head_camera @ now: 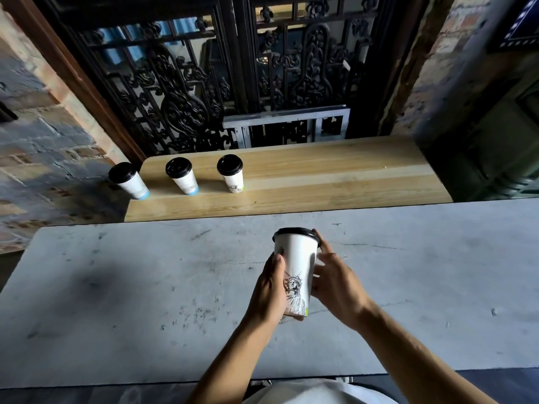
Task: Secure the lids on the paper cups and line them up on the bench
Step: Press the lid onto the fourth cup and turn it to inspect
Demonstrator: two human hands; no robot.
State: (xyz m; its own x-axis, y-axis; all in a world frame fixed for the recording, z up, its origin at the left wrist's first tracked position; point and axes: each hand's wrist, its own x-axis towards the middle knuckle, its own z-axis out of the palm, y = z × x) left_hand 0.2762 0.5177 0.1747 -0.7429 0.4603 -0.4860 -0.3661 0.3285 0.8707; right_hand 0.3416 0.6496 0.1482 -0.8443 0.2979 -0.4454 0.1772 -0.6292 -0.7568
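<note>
A white paper cup (297, 258) with a Statue of Liberty drawing and a black lid (295, 232) is held above the grey table (145, 287). My left hand (269, 290) wraps the cup's lower left side. My right hand (335, 278) touches the right side, its fingertips at the lid's rim. On the wooden bench (320, 176) beyond the table, three lidded cups stand in a row at the left end: the left cup (129, 182), the middle cup (182, 176) and the right cup (232, 173).
A black ornate iron gate (204, 83) rises behind the bench, with a small metal frame (287, 125) at its foot. Brick walls flank both sides. The bench's right part is bare wood.
</note>
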